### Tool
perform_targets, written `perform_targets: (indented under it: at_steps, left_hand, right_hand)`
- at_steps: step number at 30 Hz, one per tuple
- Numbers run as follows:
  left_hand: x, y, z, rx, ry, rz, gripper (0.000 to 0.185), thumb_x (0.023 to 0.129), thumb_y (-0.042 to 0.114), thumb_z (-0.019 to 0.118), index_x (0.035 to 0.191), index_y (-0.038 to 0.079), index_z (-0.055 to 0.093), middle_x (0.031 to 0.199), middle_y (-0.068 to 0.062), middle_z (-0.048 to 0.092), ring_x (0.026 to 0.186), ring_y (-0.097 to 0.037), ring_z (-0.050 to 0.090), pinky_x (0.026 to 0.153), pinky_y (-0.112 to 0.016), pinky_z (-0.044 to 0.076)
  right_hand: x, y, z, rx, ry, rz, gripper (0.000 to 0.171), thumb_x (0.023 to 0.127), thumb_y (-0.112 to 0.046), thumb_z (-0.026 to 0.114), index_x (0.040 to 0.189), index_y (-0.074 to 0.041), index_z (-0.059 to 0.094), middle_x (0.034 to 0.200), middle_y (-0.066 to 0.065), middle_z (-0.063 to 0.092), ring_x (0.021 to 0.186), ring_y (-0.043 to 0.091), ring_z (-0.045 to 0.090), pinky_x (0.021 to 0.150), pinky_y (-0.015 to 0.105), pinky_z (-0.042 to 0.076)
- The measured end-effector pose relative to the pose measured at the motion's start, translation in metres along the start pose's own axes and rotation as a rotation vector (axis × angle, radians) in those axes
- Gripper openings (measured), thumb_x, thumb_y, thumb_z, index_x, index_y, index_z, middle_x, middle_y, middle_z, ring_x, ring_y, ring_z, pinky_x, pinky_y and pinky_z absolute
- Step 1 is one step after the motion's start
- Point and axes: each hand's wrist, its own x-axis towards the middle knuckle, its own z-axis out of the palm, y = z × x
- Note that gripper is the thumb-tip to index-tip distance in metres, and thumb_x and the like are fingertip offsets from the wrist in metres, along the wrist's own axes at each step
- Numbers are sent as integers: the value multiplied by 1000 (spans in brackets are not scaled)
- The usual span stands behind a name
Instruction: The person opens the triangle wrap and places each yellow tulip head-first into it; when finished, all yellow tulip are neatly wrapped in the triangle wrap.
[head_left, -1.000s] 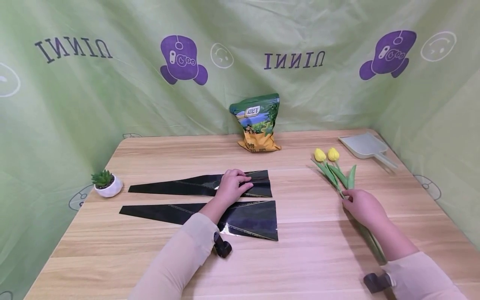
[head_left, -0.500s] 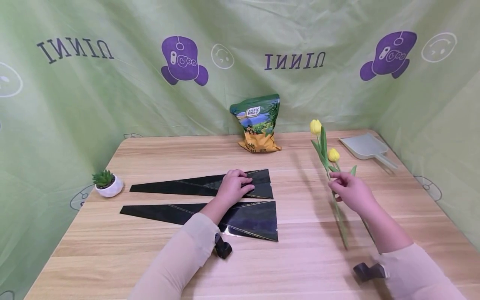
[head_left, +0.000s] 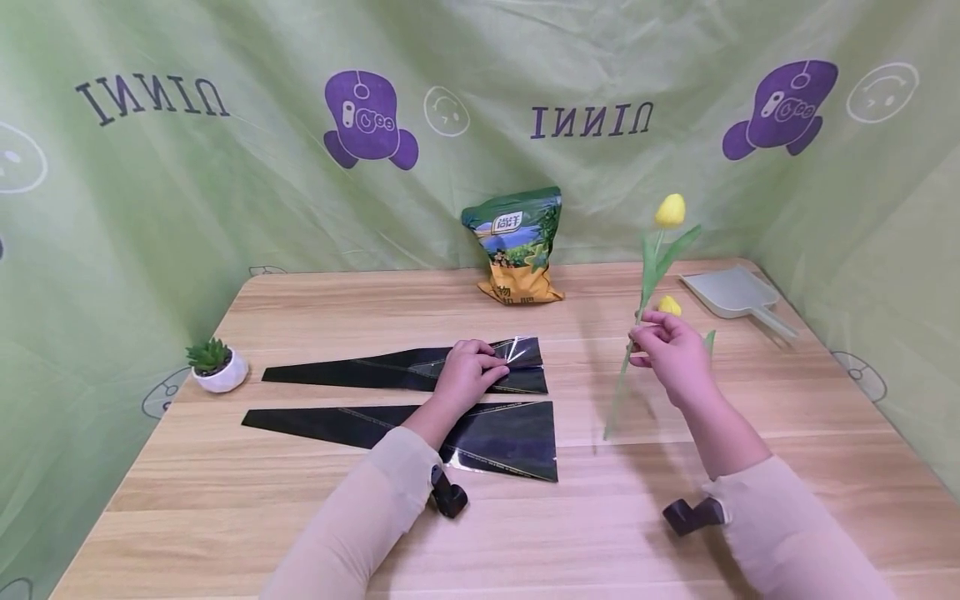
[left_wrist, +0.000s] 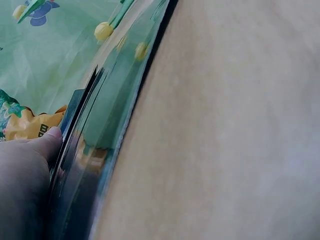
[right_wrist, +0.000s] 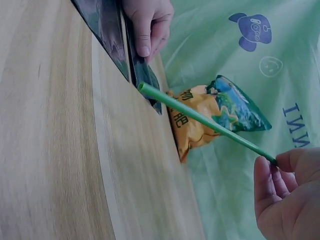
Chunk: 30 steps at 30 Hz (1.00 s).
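Observation:
A single yellow tulip [head_left: 649, 275] with green leaves hangs upright over the table, its stem [right_wrist: 210, 122] pinched between thumb and fingers of my right hand [head_left: 673, 354]. The stem's lower end points toward the sleeves. My left hand [head_left: 468, 375] rests on the far black flower sleeve [head_left: 360, 370], gripping it near its wide end, where the film buckles up in a shiny fold. Parallel and closer to me lies a second tapered black flower sleeve [head_left: 517, 437], flat. Another yellow tulip [head_left: 669, 307] lies behind my right hand, which hides most of it.
At the back middle stands a green and yellow bag [head_left: 517, 246]. A grey dustpan [head_left: 731, 292] lies at the back right corner. A small potted succulent [head_left: 216, 367] sits at the left edge. Green printed cloth [head_left: 600, 192] hangs around the table [head_left: 300, 533].
My right hand has lifted one tulip off the table and carried it left, leaving the other lying. My left hand stays in place while the far sleeve's wide end flattens, then buckles.

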Motion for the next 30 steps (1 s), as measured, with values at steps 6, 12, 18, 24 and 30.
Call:
perform_targets:
  at_steps: [6,12,18,24,30]
  left_hand:
    - [-1,-1,0,-42,17,2,20,91,28,69,104,16,79,112,-5,69,112,-25,57,102,-41,43]
    - [-1,-1,-2,-105,33,6,20,92,25,68,104,13,78,110,-6,70,112,-25,59,102,-40,45]
    - [-2,-1,-3,-134,41,-10,20,92,25,68,103,12,78,106,-5,73,110,-26,61,102,-40,46]
    - [-3,-2,-2,-157,84,-21,20,90,25,70,103,12,78,104,-5,74,106,-24,63,98,-38,49]
    - [-3,-2,-2,-164,108,-16,19,89,24,72,102,11,79,102,-4,74,104,-24,64,96,-37,50]
  right_hand:
    - [10,2,9,177,101,34,18,96,-5,56,110,-12,48,79,-12,62,72,0,62,66,15,57]
    - [18,7,19,267,220,57,20,95,-2,57,103,-16,45,75,-10,61,67,0,64,62,15,57]
    - [23,8,25,335,300,58,21,95,-1,56,101,-17,44,76,-7,61,65,1,64,62,15,57]
    - [28,11,31,430,367,42,23,95,-2,57,101,-17,42,78,-4,60,65,3,66,62,16,58]
    - [32,16,37,501,424,21,23,95,-3,58,101,-18,42,79,-3,58,66,3,66,62,16,58]
